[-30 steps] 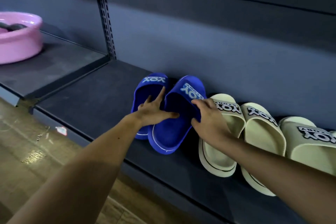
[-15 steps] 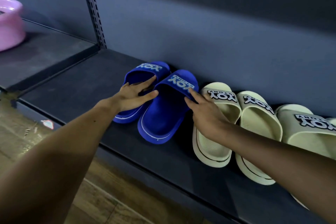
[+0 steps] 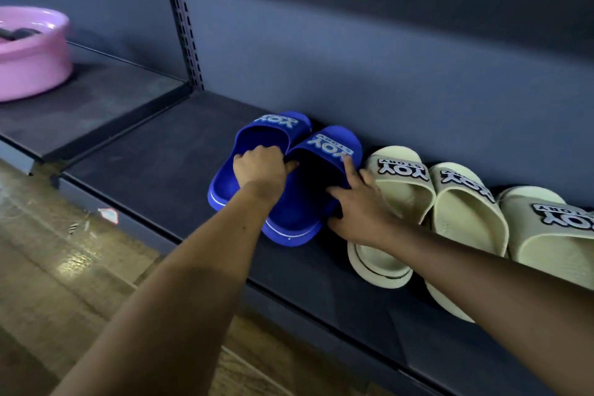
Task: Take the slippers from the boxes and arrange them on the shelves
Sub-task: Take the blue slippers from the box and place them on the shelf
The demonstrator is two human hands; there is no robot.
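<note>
Gripping a blue slipper (image 3: 225, 177) by its moulded strap, left hand (image 3: 260, 167) curls; right hand (image 3: 360, 209), straight-fingered, touches its twin (image 3: 299, 212)

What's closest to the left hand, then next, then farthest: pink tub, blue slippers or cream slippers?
1. Blue slippers: the left hand grips one.
2. Cream slippers: just right of the blue pair.
3. Pink tub: far off to the left.

Left grip (image 3: 260, 167) curled, right grip (image 3: 360, 207) splayed.
</note>
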